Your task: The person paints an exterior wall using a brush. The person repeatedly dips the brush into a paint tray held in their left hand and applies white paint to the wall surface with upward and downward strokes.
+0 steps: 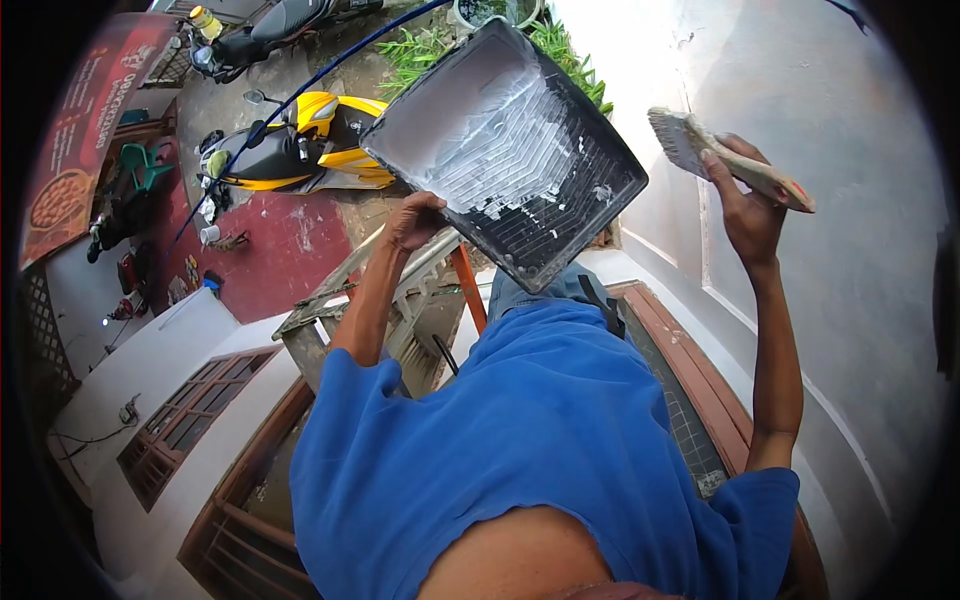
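Observation:
My left hand (415, 218) grips the lower edge of a black paint tray (505, 150) smeared with white paint, held tilted up in front of me. My right hand (748, 205) is raised and shut on a flat paintbrush (715, 155), whose bristles point left, close to the pale grey wall (850, 250). I wear a blue shirt and look down from high up, with a wooden scaffold or ladder top (400, 290) under my left arm.
Far below, a yellow and black scooter (300, 150) stands on the red and concrete ground, another scooter (260, 35) behind it. A brown window frame (190, 415) and white ledge lie lower left. Green plants (420, 45) grow at the top.

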The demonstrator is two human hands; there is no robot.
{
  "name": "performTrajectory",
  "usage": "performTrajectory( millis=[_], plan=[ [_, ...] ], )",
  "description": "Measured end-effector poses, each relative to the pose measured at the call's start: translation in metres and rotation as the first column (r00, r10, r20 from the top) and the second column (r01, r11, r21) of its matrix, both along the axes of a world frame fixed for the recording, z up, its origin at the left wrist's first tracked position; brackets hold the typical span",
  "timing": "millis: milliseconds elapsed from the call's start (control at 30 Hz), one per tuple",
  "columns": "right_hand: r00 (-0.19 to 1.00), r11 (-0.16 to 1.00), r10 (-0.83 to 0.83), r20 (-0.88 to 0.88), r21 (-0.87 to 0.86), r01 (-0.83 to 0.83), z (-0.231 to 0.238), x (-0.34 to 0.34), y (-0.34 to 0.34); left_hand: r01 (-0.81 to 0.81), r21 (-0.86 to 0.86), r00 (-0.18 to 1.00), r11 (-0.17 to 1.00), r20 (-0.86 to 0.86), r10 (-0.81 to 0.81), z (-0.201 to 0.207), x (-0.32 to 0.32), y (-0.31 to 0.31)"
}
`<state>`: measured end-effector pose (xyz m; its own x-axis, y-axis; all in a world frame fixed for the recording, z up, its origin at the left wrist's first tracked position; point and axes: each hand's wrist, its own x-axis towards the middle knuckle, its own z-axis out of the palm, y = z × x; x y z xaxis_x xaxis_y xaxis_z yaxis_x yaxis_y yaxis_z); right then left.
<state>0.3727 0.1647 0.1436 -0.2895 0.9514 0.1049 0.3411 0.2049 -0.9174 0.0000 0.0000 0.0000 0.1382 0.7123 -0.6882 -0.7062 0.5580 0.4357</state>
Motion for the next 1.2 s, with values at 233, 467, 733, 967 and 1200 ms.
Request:
performTrajectory(
  millis=[233, 467, 733, 967, 1200],
  plan=[
    [0.985, 0.943, 0.167, 0.042, 0.283, -0.172, -0.043, -0.126, 0.035, -0.015, -0.034, 0.997, 0.999, -0.073, 0.012, 0.025, 0.004, 0.023],
    [0.967, 0.915, 0.178, 0.183, 0.330, -0.231, -0.047, -0.157, 0.050, 0.020, 0.008, 0.996, 1.000, -0.088, -0.019, 0.045, 0.027, 0.030],
    [0.964, 0.888, 0.182, 0.193, 0.388, -0.246, -0.030, -0.164, 0.048, -0.011, 0.077, 0.986, 0.997, -0.165, 0.024, 0.085, 0.027, 0.025],
    [0.936, 0.819, 0.245, 0.253, 0.463, -0.340, -0.019, -0.177, 0.057, -0.002, 0.046, 0.977, 0.999, -0.212, 0.012, 0.104, 0.028, 0.027],
    [0.922, 0.872, 0.240, 0.304, 0.350, -0.342, -0.026, -0.190, 0.054, 0.072, 0.077, 0.980, 0.994, -0.189, -0.056, 0.093, 0.020, 0.027]
  ],
)
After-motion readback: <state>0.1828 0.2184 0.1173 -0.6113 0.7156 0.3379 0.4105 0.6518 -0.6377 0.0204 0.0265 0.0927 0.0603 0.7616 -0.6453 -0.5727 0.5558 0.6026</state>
